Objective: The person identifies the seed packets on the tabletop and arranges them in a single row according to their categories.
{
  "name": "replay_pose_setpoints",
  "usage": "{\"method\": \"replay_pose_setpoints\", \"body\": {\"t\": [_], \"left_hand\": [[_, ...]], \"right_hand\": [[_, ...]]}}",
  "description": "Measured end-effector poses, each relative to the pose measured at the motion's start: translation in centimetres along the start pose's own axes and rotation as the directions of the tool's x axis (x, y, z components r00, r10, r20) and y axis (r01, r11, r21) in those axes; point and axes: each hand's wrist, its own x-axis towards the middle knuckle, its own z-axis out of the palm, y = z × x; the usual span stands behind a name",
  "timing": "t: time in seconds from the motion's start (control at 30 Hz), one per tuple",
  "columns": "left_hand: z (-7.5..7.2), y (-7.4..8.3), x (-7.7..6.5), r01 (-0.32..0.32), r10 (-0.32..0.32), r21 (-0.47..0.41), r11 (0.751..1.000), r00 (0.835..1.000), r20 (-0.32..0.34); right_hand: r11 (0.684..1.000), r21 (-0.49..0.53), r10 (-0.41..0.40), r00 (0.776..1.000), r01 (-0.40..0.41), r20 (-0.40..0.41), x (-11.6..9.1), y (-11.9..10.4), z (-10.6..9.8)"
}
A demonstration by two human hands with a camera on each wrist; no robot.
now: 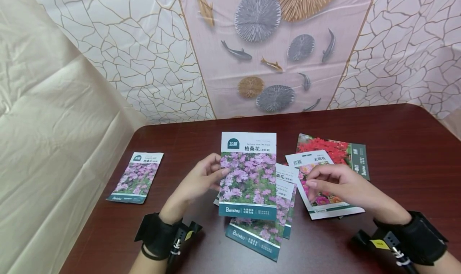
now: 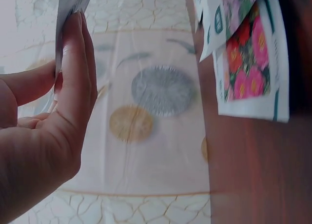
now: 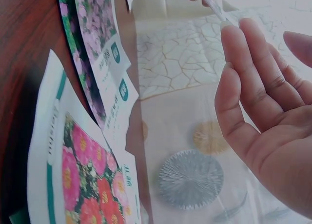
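My left hand (image 1: pixel 199 177) pinches a purple-flower seed packet (image 1: pixel 248 178) by its left edge, thumb in front and fingers behind. It is raised above the table, its printed front toward the head camera. Beneath it lie more purple-flower packets (image 1: pixel 257 236), overlapping and partly hidden. My right hand (image 1: pixel 336 184) hovers over a packet with pink and red flowers (image 1: pixel 322 213), its fingers loosely bent and holding nothing. The right wrist view shows this hand (image 3: pixel 273 97) apart from the packets. Under the pink-flower packet, a red-flower packet (image 1: pixel 324 146) lies partly covered.
A single purple-flower packet (image 1: pixel 137 178) lies at the left of the dark red wooden table (image 1: pixel 403 146). Behind the table hangs a patterned cloth (image 1: pixel 158 57); a plain cream cloth (image 1: pixel 54 125) hangs on the left.
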Motion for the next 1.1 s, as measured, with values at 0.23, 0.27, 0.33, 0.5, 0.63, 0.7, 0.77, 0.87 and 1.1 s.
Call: {"method": "replay_pose_setpoints", "body": {"t": [0.23, 0.27, 0.33, 0.5, 0.63, 0.7, 0.77, 0.87, 1.1], "left_hand": [[-2.0, 0.1, -0.4, 0.0, 0.004, 0.05, 0.999, 0.997, -0.076], [-2.3, 0.1, -0.4, 0.003, 0.002, 0.057, 0.998, 0.996, -0.086], [-2.9, 0.1, -0.6, 0.009, -0.002, 0.07, 0.998, 0.995, -0.104], [-4.3, 0.0, -0.9, 0.039, -0.02, 0.12, 0.992, 0.987, -0.157], [-5.4, -0.2, -1.1, 0.07, -0.034, 0.166, 0.984, 0.978, -0.208], [-5.9, -0.4, -1.2, 0.082, -0.038, 0.182, 0.98, 0.972, -0.233], [-6.4, -0.6, -1.3, 0.099, -0.047, 0.196, 0.976, 0.966, -0.255], [-7.2, -1.0, -1.4, 0.134, -0.067, 0.221, 0.966, 0.956, -0.285], [-8.7, -2.0, -1.7, 0.229, -0.123, 0.301, 0.926, 0.935, -0.334]], "right_hand": [[0.995, -0.016, 0.098, 0.994, -0.099, -0.054, -0.5, -1.0, -0.9], [0.994, -0.034, 0.1, 0.993, -0.102, -0.064, -0.6, -1.1, -1.1], [0.992, -0.061, 0.106, 0.991, -0.111, -0.083, -0.8, -1.3, -1.5], [0.977, -0.144, 0.132, 0.978, -0.155, -0.162, -1.2, -1.9, -2.7], [0.951, -0.199, 0.187, 0.953, -0.236, -0.24, -1.6, -2.4, -3.4], [0.936, -0.214, 0.215, 0.937, -0.278, -0.276, -1.8, -2.5, -3.7], [0.921, -0.231, 0.235, 0.921, -0.313, -0.311, -1.9, -2.5, -4.0], [0.908, -0.242, 0.244, 0.902, -0.341, -0.356, -2.1, -2.3, -4.5], [0.907, -0.253, 0.232, 0.899, -0.338, -0.371, -2.3, -1.8, -5.1]]}}
